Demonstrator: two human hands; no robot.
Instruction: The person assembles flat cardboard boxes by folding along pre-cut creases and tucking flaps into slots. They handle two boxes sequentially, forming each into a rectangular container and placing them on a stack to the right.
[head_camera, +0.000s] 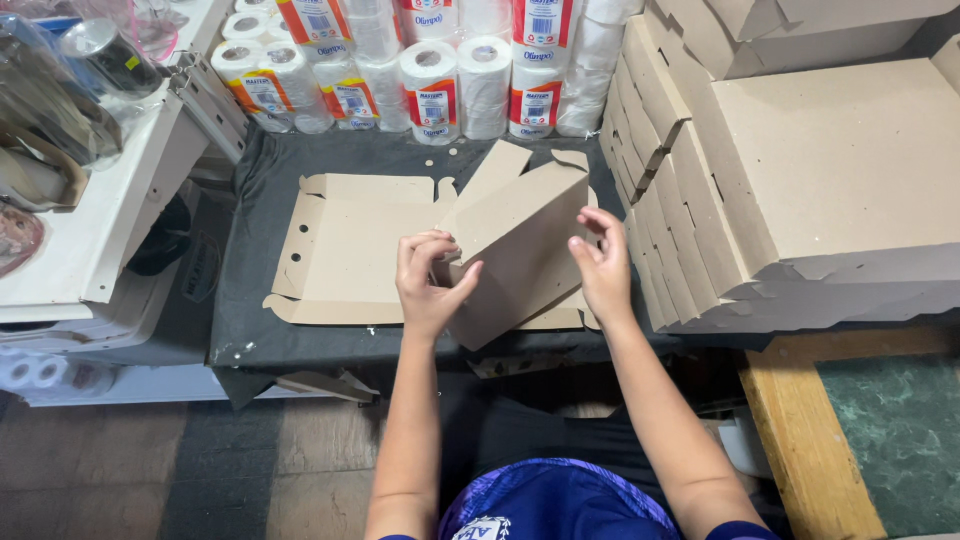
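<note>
Both hands fold a flat cardboard box blank on a dark cloth-covered table.

The left hand (430, 285) pinches the lower left edge of the raised cardboard panel (520, 240), thumb on the near face and fingers curled over the fold; the right hand (603, 265) presses its bunched fingertips against the panel's right edge. The panel stands tilted between the two hands, above the flat blank (350, 250) lying on the table (255, 180). To fold cleanly, I judge both hands should press evenly along the crease, keeping the edges aligned. Finished stacked boxes (800, 170) sit just right; paper rolls (430, 80) stand behind.
</note>
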